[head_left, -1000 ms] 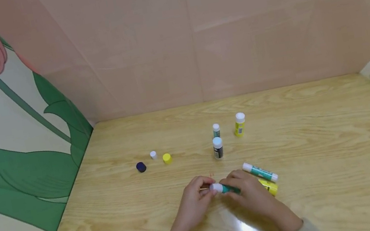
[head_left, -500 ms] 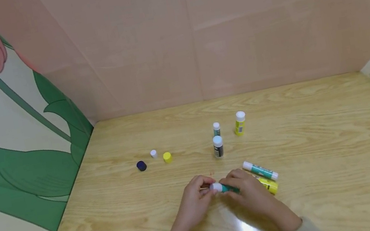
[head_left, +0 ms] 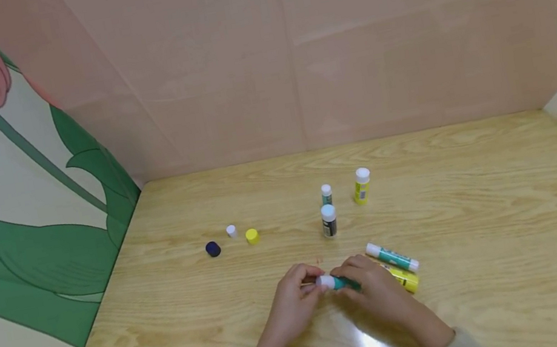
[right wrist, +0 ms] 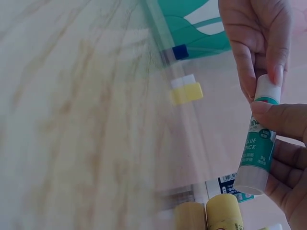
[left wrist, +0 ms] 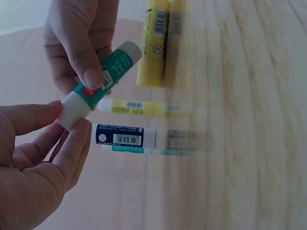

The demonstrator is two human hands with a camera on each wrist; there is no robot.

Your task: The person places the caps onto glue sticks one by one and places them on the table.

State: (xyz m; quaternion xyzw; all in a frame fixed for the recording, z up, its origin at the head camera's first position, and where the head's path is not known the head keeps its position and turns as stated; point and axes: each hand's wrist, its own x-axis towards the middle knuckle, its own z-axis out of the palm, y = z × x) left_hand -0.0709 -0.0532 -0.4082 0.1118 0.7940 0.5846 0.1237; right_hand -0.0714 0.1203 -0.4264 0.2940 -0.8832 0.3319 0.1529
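On the table (head_left: pixel 488 236), both hands pinch one glue stick (head_left: pixel 337 282); five others; three loose caps.

Both hands met above the wooden table (head_left: pixel 488 236). The left hand (head_left: pixel 291 303) pinched with curled fingers. The right hand (head_left: pixel 381 291) gripped likewise.

Smooth plastic glue stick (head_left: pixel 338 282) with paper label; glossy wood-grain table (head_left: pixel 492 260).
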